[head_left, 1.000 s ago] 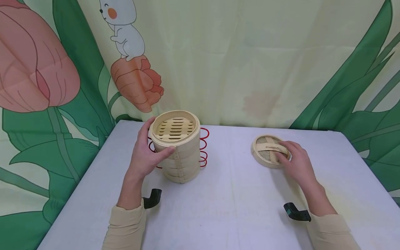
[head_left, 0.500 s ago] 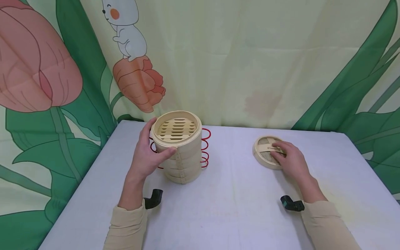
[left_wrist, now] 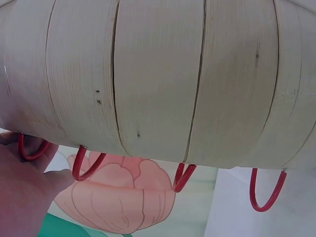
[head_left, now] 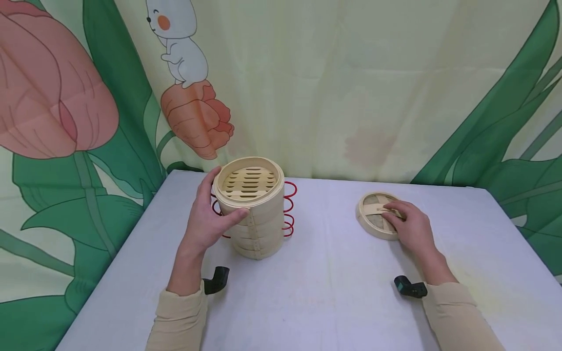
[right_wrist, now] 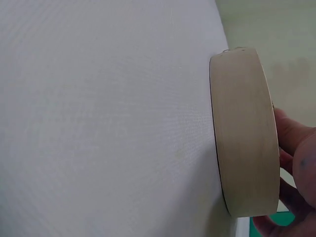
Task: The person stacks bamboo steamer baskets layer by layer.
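Observation:
A tall stack of bamboo steamer baskets stands left of the table's middle, its slatted top tier uncovered. My left hand grips its upper left side, thumb across the front and fingers round the back. In the left wrist view, red loops stick out from the steamer wall, near the hand. To the right, a round bamboo lid lies on the table with its strap handle up. My right hand pinches that strap. The right wrist view shows the lid's side close against the cloth.
A white cloth covers the table, whose back edge runs close behind the steamer and lid. Behind hangs a printed curtain with a rabbit, a carrot and leaves. Black camera mounts project inward from both wrists.
My right hand has shifted slightly left over the lid, and its fingertips have come together on the strap. The left hand keeps its hold on the steamer.

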Tool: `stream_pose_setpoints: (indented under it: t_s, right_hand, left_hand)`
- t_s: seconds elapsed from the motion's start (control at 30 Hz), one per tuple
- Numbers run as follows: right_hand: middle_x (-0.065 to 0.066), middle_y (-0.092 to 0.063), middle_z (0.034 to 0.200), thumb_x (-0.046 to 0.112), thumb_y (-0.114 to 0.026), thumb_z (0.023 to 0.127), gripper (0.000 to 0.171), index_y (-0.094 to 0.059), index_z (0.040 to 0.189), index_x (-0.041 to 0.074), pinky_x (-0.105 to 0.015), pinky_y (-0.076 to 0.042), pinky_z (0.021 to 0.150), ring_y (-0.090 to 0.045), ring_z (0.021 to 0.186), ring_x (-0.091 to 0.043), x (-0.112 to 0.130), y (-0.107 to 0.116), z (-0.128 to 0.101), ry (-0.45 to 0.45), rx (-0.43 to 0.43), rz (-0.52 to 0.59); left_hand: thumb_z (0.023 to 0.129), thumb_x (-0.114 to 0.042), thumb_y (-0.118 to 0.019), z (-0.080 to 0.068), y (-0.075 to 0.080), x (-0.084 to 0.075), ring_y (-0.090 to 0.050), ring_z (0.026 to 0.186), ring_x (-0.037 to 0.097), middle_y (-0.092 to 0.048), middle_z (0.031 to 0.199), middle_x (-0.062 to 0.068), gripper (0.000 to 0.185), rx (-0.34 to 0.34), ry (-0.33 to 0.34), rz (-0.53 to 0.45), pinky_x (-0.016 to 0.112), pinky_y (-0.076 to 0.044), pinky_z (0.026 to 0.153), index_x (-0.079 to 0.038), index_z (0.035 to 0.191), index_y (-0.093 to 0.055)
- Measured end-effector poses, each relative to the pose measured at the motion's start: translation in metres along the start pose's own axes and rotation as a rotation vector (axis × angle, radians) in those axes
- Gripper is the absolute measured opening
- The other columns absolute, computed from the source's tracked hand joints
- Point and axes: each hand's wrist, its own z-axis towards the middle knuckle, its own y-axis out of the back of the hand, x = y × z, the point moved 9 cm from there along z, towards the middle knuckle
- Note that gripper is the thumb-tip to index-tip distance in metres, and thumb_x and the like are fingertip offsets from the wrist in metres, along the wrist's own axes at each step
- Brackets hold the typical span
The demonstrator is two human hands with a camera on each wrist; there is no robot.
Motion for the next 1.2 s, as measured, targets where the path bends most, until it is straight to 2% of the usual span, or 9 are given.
stream_pose_setpoints:
  t_s: [0.33, 0.53, 0.83, 1.2]
  right_hand:
    - [-0.029, -0.056, 0.133, 0.015, -0.069, 0.098, 0.028, -0.069, 0.118, -0.005, -0.063, -0.034, 0.105, -0.044, 0.13, -0.051, 0.003, 0.003, 0.001, -0.006, -0.021, -0.011]
    - [-0.029, -0.059, 0.128, 0.012, -0.071, 0.096, 0.025, -0.071, 0.114, -0.005, -0.063, -0.037, 0.102, -0.049, 0.126, -0.051, 0.014, 0.011, 0.0, 0.033, -0.082, -0.035]
    - [-0.025, -0.064, 0.125, 0.008, -0.076, 0.091, 0.022, -0.074, 0.109, -0.003, -0.061, -0.04, 0.099, -0.054, 0.122, -0.046, 0.053, 0.028, 0.002, 0.097, -0.147, -0.017]
    - [-0.022, -0.066, 0.123, 0.011, -0.078, 0.089, 0.024, -0.075, 0.11, 0.0, -0.058, -0.044, 0.098, -0.056, 0.122, -0.043, 0.111, 0.042, 0.0, 0.131, -0.148, 0.018]
  left_hand:
    - [0.075, -0.013, -0.086, 0.001, 0.001, 0.001, -0.038, 0.13, 0.021, -0.031, 0.154, 0.008, 0.103, -0.011, -0.01, 0.01, 0.055, -0.046, 0.092, -0.009, 0.158, -0.025]
    - [0.076, -0.013, -0.086, 0.001, 0.0, 0.003, -0.037, 0.129, 0.022, -0.029, 0.155, 0.008, 0.104, -0.006, 0.002, 0.011, 0.055, -0.046, 0.093, -0.009, 0.159, -0.023]
    - [0.075, -0.012, -0.086, -0.001, 0.0, 0.003, -0.037, 0.13, 0.023, -0.03, 0.154, 0.009, 0.104, -0.011, 0.007, 0.017, 0.055, -0.046, 0.093, -0.009, 0.158, -0.024]
    - [0.075, -0.014, -0.087, 0.0, 0.0, 0.005, -0.036, 0.133, 0.023, -0.031, 0.154, 0.009, 0.105, -0.017, 0.021, 0.028, 0.056, -0.045, 0.096, -0.011, 0.159, -0.024]
